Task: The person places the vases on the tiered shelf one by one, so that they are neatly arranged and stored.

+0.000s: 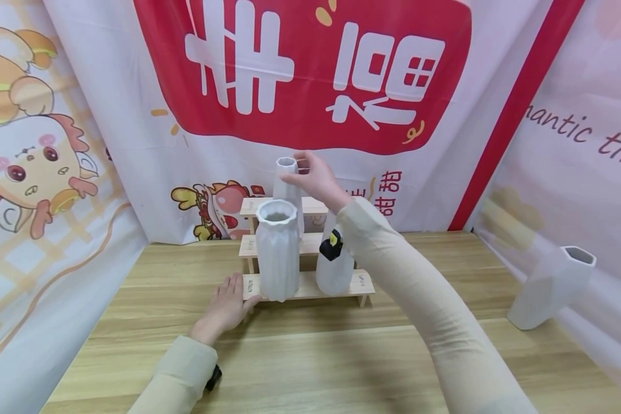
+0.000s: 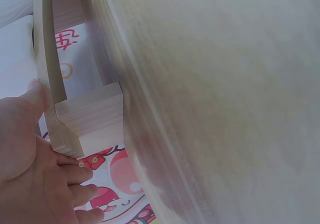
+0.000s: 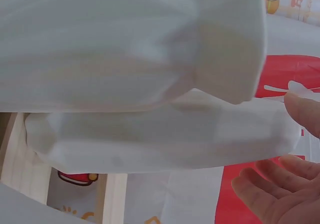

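My right hand is at the top of a slim white faceted vase, its thumb and fingers curled about the narrow neck. That vase stands upright on the tiered wooden stand, partly hidden by a wider white fluted vase on the lowest tier. Another white vase is on that tier's right, largely behind my right sleeve. My left hand touches the lowest tier's left end. In the left wrist view its thumb lies against the board and its fingers extend past the end.
Far right on the wooden table, a white angular vase leans near the side cloth. A printed red-and-white cloth hangs behind the stand. Another patterned cloth borders the left side.
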`<state>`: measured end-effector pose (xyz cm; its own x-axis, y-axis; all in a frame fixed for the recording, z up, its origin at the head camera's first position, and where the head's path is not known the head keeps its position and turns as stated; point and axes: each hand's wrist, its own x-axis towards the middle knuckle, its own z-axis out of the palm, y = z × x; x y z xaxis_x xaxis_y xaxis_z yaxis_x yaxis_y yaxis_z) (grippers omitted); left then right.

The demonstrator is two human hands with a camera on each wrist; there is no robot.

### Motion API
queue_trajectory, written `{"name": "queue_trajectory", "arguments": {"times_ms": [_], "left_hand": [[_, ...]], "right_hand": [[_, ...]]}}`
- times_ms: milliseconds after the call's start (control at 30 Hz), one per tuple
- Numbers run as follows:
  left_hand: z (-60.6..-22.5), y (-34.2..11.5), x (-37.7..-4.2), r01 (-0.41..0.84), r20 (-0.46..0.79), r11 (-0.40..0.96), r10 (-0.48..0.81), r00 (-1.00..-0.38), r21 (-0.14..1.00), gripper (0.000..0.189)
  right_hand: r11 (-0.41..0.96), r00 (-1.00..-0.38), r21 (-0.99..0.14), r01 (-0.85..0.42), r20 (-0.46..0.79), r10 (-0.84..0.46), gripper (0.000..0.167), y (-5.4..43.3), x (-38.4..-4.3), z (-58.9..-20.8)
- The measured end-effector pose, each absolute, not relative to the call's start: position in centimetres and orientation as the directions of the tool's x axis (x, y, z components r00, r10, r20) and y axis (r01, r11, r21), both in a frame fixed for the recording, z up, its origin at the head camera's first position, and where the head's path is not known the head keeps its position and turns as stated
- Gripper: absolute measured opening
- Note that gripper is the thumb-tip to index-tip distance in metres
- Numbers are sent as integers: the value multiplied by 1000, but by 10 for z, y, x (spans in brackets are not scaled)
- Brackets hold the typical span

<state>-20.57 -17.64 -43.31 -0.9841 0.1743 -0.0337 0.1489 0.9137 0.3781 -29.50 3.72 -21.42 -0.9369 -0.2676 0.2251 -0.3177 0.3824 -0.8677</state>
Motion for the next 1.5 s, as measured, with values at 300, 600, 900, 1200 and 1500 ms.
{"name": "queue_trajectory", "arguments": {"times_ms": [300,600,900,1200,1500], "left_hand": [[-434,-177,-205,154,-26,919,175,-984,362,77],[-434,-176,-205,158,-13,922,174,-985,355,77],[-434,-176,-205,158,-15,915,176,-984,370,77],[-435,-177,-204,167,-3,915,181,-984,367,76],[-436,-177,-205,165,-3,916,178,-984,365,77]], "right_hand": [[377,-921,-854,-357,255,-294,57,50,-285,-208],[391,-911,-836,-386,278,-304,60,73,-274,-208],[433,-914,-808,-400,317,-254,67,106,-269,-208],[423,-910,-807,-412,349,-223,69,146,-265,-217],[449,-914,-798,-402,377,-147,69,184,-248,-219]]}}
